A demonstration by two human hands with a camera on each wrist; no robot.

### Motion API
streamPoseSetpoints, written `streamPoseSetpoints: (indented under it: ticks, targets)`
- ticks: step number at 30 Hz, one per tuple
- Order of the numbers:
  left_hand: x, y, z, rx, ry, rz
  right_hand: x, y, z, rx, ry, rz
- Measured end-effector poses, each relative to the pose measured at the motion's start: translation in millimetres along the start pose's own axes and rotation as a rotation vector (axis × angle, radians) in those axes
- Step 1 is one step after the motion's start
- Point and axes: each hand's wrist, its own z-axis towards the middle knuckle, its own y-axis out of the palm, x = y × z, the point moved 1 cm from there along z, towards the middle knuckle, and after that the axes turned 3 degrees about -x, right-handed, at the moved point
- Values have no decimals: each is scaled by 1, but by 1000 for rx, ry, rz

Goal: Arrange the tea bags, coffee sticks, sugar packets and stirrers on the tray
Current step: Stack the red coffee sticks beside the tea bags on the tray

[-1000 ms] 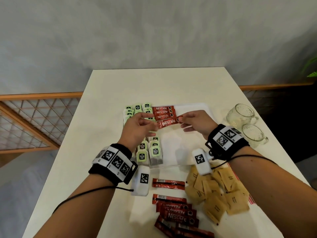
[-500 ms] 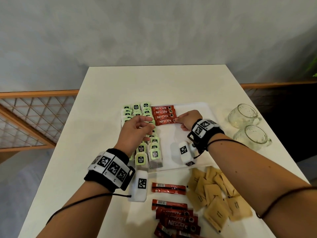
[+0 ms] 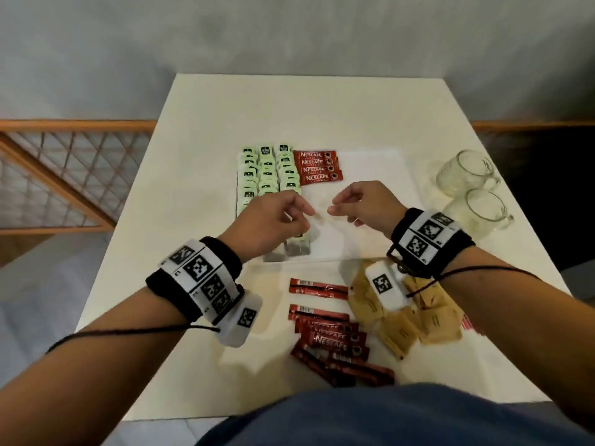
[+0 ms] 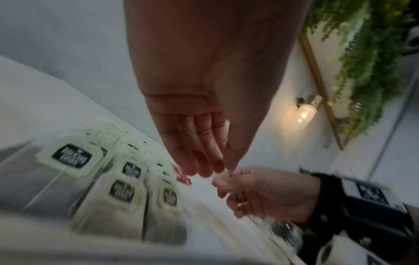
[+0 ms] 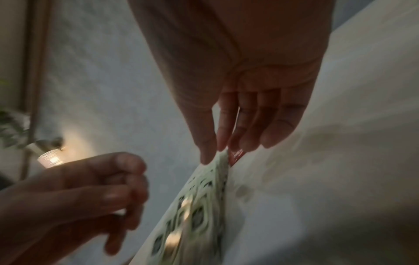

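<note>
Standing next to the table here: both hands are up over the white tray (image 3: 370, 156) and neither one's got anything. The left hand (image 3: 273, 220) has its fingers loosely curled with the thumb near the fingertips, the right hand (image 3: 363, 204) much the same, nearly tip to tip with it but holding nothing as far as I can see. On the tray the tea bags (image 3: 267, 170) sit in neat columns on the left side, and four coffee sticks (image 3: 317, 165) are stacked in a row just beside them. The other coffee sticks (image 3: 328, 336) are in a loose heap on the table near the person, with the brown sugar packets (image 3: 415, 320) piled right next to that. Can't spot any stirrers. My guess is the sticks are super light and a bit slick, thin foil that bends easily, so I'd pinch one at each end and lay it flat. Sugar packets look like soft paper, probably easiest grabbed by an edge. The table (image 3: 306, 107) is a plain cream top, two glass mugs (image 3: 470, 188) off to the right, grey wall behind, wooden lattice railing (image 3: 61, 175) on the left.
</note>
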Motion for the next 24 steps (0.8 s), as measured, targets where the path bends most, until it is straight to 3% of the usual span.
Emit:
streamPoseSetpoints:
  ticks: [5,10,17,24]
  targets:
    - [-8,36,-44,-277,104,388,12,18,-71,-236,-134,-302]
    - [-7,57,-66,-373,92,577,25,30,-108,-453,-151,-528]
    - [-7,77,-73,-424,49,809,32,44,-123,-472,-224,-869]
    - [-7,83,-71,-401,75,813,31,49,-121,-445,-239,-835]
